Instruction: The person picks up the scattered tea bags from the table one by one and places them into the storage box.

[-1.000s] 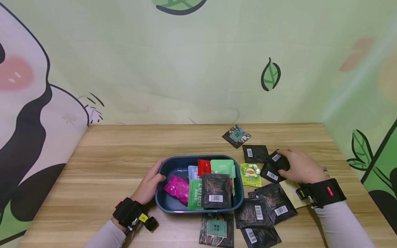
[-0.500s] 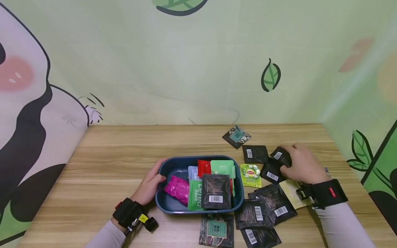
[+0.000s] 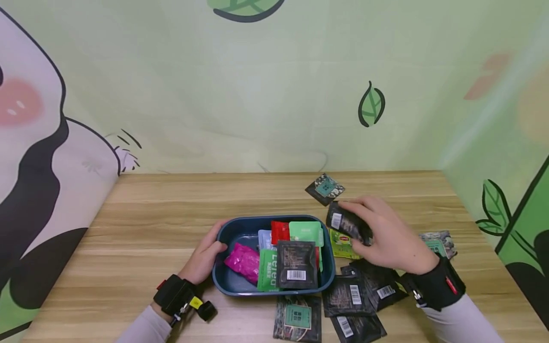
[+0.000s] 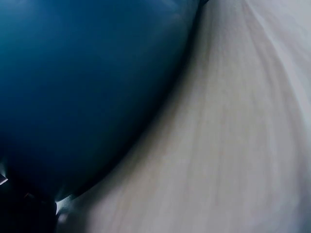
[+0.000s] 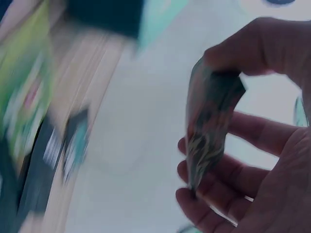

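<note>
A blue rectangular tray [image 3: 218, 281] sits on the wooden table, packed with colourful sachets. My left hand [image 3: 203, 259] grips its left end, thumb at the rim; the left wrist view shows only the tray's outer wall [image 4: 87, 87] up close. Right of the tray, my right hand [image 3: 383, 238] pinches a small black sachet [image 3: 349, 223] between thumb and fingers. In the right wrist view that sachet [image 5: 209, 121] is bent, its patterned side showing. Below it, a yellow-green Lipton tea bag [image 3: 343, 245] is partly covered. Inside the tray, a black sachet [image 3: 297, 264] lies over a green packet [image 3: 268, 271].
Several larger black sachets [image 3: 349, 295] overlap right of the tray's near corner. A patterned one [image 3: 296, 317] lies before the tray, another [image 3: 324, 188] near the back edge. One more [image 3: 437, 243] shows beyond my right wrist. A pink packet [image 3: 242, 262] lies inside the tray.
My right hand has moved left toward the tray with the black sachet in its fingers, now over the tea bag. The patterned sachet behind the wrist shows more. The left hand stays put.
</note>
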`<state>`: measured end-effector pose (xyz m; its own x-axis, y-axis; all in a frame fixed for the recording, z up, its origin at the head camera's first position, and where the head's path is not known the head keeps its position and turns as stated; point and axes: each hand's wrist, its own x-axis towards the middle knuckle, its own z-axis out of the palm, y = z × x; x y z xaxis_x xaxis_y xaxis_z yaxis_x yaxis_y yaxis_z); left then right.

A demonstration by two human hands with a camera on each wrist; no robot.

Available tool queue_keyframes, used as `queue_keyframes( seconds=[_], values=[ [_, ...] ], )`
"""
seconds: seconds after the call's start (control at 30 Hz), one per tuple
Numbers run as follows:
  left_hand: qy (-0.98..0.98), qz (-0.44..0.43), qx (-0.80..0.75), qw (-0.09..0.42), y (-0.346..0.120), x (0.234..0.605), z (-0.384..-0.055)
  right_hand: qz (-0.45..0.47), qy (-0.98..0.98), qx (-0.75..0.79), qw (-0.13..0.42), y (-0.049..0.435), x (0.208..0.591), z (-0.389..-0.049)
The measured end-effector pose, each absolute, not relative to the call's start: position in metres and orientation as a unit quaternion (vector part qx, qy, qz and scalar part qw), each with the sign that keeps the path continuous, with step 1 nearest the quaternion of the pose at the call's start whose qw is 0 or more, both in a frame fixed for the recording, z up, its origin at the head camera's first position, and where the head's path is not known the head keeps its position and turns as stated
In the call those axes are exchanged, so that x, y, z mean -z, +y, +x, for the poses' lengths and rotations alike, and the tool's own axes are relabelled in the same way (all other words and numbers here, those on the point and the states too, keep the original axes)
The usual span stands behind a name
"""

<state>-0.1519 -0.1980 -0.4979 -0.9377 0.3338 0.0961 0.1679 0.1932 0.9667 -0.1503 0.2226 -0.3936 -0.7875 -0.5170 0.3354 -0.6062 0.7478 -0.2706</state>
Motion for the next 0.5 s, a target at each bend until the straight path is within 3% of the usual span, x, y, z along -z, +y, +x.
queue_keyframes(
  seconds=[0.23, 0.5],
  values=[
    [0.769, 0.156, -0.616, 0.071, -0.198, 0.497, -0.152, 0.414, -0.876, -0.235, 0.081, 0.174, 0.386, -0.129],
    [0.772, 0.151, -0.612, 0.076, -0.197, 0.498, -0.151, 0.448, -0.86, -0.242, 0.046, 0.145, 0.392, -0.12]
  ],
)
